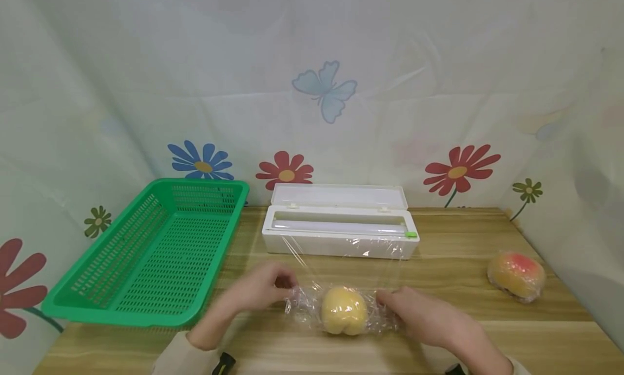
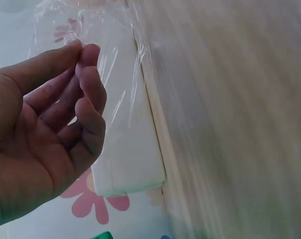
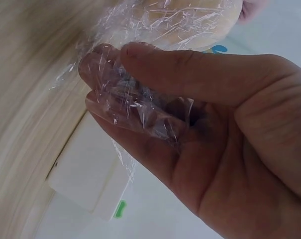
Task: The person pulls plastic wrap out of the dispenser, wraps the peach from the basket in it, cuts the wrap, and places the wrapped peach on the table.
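A yellow, peach-like fruit [image 1: 344, 311] sits on the table in front of me, with clear plastic wrap [image 1: 304, 309] over it and bunched at both sides. On its left, my left hand [image 1: 263, 286] pinches the wrap's edge between thumb and fingertips. My right hand [image 1: 423, 316] grips the bunched wrap on the other side; in the right wrist view the crinkled film [image 3: 135, 102] lies between thumb and fingers. The film stretches back to a white wrap dispenser [image 1: 341, 247], whose lid stands raised and whose roll [image 1: 336, 227] shows inside.
A green plastic basket [image 1: 229, 245] stands at the left. Near the table's right edge lies another fruit, yellow with a red patch [image 1: 517, 276], wrapped in film. A green slider [image 1: 411, 234] sits at the dispenser's right end. Behind the table hangs a flower-printed curtain [image 1: 370, 136].
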The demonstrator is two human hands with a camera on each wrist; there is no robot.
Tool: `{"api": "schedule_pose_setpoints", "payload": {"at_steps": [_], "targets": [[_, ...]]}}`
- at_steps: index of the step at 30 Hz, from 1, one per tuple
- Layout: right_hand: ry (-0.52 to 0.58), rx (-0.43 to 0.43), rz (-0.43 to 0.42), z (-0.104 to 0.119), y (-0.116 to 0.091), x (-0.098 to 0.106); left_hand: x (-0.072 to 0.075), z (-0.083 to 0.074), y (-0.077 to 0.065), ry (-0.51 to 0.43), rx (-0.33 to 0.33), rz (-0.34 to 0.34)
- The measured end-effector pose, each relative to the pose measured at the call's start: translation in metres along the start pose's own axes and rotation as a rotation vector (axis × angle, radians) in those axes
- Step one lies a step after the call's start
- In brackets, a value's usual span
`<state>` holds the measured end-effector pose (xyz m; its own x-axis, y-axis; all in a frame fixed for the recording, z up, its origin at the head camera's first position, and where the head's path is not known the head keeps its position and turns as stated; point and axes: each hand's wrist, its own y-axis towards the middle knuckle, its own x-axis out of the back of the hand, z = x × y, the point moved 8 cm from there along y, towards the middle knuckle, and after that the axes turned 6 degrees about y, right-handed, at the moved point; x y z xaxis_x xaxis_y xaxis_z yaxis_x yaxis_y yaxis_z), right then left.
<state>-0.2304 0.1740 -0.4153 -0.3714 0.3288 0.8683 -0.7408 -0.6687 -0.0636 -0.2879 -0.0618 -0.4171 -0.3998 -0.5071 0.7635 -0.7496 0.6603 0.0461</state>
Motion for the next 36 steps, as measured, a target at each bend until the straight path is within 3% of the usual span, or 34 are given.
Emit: {"api": "schedule_pose_setpoints", "payload": {"at_steps": [6, 15, 17, 20, 23, 25, 27, 29, 31, 33, 36], "targets": [[-0.024, -0.007, -0.026, -0.004, 0.001, 0.001, 0.008, 0.007, -0.006, 0.126, 0.044, -0.024], [-0.019, 0.007, -0.076, -0.005, 0.005, 0.004, -0.001, 0.016, -0.019, 0.279, 0.144, 0.156], [-0.019, 0.019, -0.076, -0.004, 0.005, 0.004, -0.002, 0.017, -0.021, 0.288, 0.165, 0.166], [-0.036, 0.042, -0.072, -0.003, 0.005, 0.003, 0.003, 0.015, -0.022, 0.309, 0.208, 0.114], [-0.053, 0.057, -0.059, -0.002, 0.003, 0.003, 0.01, 0.007, -0.02, 0.336, 0.232, 0.001], [-0.059, 0.054, -0.049, -0.002, 0.002, 0.003, 0.015, -0.001, -0.017, 0.357, 0.213, -0.091], [-0.058, 0.047, -0.034, -0.002, 0.002, 0.003, 0.018, -0.012, -0.012, 0.376, 0.143, -0.172], [-0.053, 0.048, -0.034, -0.001, 0.001, 0.005, 0.019, -0.024, -0.007, 0.368, 0.038, -0.21], [-0.041, 0.042, -0.036, 0.001, 0.0, 0.007, 0.015, -0.034, -0.004, 0.356, -0.079, -0.191], [-0.035, 0.04, -0.052, 0.002, -0.001, 0.009, 0.008, -0.041, -0.004, 0.333, -0.145, -0.113], [-0.017, 0.01, -0.06, 0.002, -0.002, 0.011, -0.004, -0.041, -0.007, 0.339, -0.127, 0.019]]}}
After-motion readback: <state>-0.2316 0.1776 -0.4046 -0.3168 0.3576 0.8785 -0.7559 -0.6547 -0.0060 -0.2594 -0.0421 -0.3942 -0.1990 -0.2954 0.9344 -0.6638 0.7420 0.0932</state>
